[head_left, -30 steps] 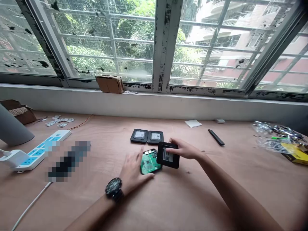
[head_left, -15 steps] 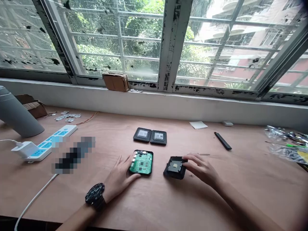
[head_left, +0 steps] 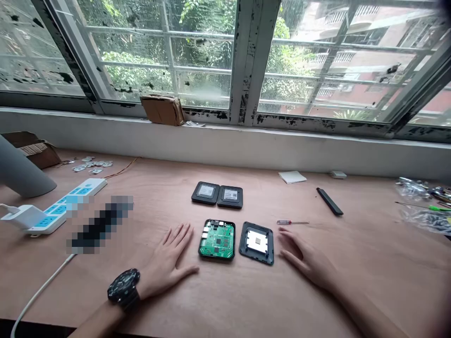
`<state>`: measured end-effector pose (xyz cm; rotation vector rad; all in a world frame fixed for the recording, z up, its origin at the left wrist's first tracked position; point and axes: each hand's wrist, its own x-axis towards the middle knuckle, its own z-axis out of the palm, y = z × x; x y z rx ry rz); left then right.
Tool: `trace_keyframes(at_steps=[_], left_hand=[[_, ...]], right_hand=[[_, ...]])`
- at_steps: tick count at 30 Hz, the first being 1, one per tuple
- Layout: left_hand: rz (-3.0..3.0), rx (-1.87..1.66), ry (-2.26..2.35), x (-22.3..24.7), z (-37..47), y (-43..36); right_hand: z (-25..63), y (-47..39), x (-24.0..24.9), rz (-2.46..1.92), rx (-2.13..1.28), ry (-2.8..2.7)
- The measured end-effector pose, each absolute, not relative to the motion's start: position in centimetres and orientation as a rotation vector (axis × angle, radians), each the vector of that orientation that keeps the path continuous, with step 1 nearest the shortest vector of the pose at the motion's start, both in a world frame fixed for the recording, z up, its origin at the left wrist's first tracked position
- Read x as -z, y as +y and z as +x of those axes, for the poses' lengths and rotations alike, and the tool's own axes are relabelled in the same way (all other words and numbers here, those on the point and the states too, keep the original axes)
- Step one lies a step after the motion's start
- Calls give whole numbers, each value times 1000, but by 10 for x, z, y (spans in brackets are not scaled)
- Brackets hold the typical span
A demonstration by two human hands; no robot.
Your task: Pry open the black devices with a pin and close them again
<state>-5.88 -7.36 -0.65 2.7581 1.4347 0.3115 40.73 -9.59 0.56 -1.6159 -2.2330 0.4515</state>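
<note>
Our left hand (head_left: 164,267) lies palm down on the wooden table (head_left: 246,305), fingers spread wide, holding nothing; our right hand (head_left: 313,263) also holds nothing, its fingers loosely curled and parted from the thumb. Between them, at the centre of our clock face, a green circuit board (head_left: 217,241) sits face up in a black case (head_left: 215,257). Just beside it at three o'clock rests a matching cover (head_left: 269,251), inner side up, with a small grey pad (head_left: 258,241) on its silver plate. We judge that a fingertip pressing the bare board could harm parts through static or force, and that a brushing palm could smear or dirty the pad. If our left arm swung across, its wristwatch (head_left: 124,284) might scrape the components. Between two and three o'clock, a small screwdriver (head_left: 283,222) lies just beyond our right fingertips, where a careless sweep could set it rolling. At twelve o'clock, two labelled black cases (head_left: 203,201) lie near enough to be nudged by a long forward reach.
</note>
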Motion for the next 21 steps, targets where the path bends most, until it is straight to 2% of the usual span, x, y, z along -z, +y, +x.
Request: trace_keyframes(at_steps=[8, 15, 21], left_hand=[[2745, -216, 1422, 5, -65, -75], [2721, -301, 1293, 3, -68, -68], [2487, -330, 1100, -19, -54, -30]], right_hand=[[408, -101, 2, -1546, -358, -2476], [393, -92, 4, -1524, -397, -2375], [377, -90, -3, -1445, -487, -2210]])
